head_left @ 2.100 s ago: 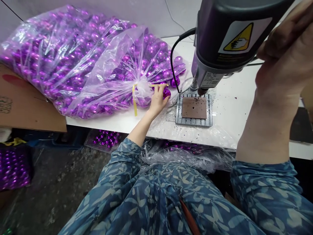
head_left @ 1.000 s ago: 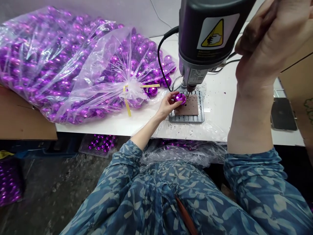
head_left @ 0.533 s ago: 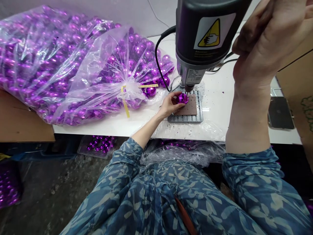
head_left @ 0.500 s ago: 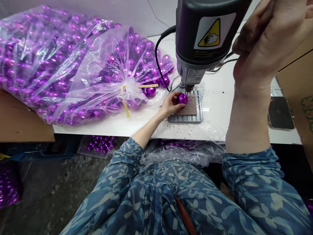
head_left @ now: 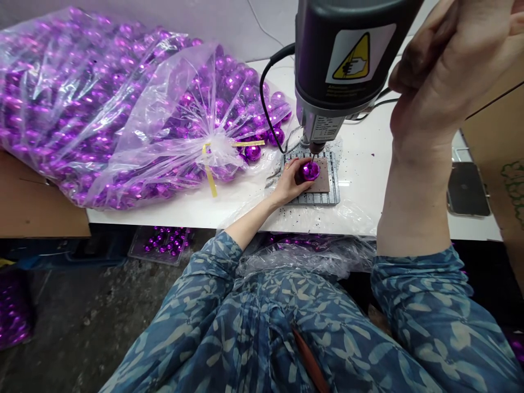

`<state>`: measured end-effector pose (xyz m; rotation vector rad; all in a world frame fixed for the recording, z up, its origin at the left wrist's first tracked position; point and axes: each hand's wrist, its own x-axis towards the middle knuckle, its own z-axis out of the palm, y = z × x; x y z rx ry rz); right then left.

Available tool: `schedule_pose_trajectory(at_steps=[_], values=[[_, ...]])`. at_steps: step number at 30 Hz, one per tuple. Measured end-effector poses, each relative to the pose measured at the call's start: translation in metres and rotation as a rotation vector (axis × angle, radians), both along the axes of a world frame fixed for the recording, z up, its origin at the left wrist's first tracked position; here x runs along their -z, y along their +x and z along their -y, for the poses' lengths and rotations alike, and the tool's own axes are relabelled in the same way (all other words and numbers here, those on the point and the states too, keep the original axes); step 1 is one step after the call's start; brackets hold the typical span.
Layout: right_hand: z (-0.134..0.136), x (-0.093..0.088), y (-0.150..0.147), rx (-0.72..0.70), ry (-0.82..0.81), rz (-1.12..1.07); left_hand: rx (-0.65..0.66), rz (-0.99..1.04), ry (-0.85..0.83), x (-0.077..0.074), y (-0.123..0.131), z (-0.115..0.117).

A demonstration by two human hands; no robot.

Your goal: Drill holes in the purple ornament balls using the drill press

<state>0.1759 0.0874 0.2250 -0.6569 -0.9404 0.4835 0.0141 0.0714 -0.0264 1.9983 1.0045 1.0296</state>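
My left hand [head_left: 291, 181] pinches a shiny purple faceted ball [head_left: 310, 171] between thumb and fingers. The ball is over a brown square board [head_left: 321, 183] on the grey slotted base [head_left: 336, 191] of a bench drill press [head_left: 341, 71]. Right above the ball is the drill bit [head_left: 313, 158], its tip at the top of the ball; whether it has entered, I cannot tell. My right hand [head_left: 454, 65] is raised beside the drill's motor housing at the upper right, its fingers curled closed. What they grip is hidden.
A big clear bag [head_left: 135, 109] of purple balls, tied with yellow ribbon [head_left: 210, 177], fills the table's left. A phone [head_left: 467, 188] lies at the right near cardboard [head_left: 507, 125]. Dark shavings dot the white table [head_left: 360, 180]. Below is a tray [head_left: 164, 243] of balls.
My left hand and the ball have shifted slightly right and towards me, and the ball now sits under the bit. The right hand has hardly moved.
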Motion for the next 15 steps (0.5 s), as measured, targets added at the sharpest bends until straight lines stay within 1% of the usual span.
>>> schedule_pose_trajectory(at_steps=[6,10,13,15], values=[[-0.003,0.003,0.001,0.0,0.032,-0.039,-0.016,0.003,-0.009,0.001,0.001,0.001],[-0.005,0.006,0.002,-0.004,0.023,-0.041,-0.037,0.002,-0.019,0.003,0.001,0.002],[-0.003,0.012,0.005,-0.016,0.075,0.005,-0.045,0.03,-0.02,0.004,0.003,0.003],[0.002,0.018,0.006,-0.015,0.145,0.065,-0.047,0.064,-0.034,0.004,0.004,0.004]])
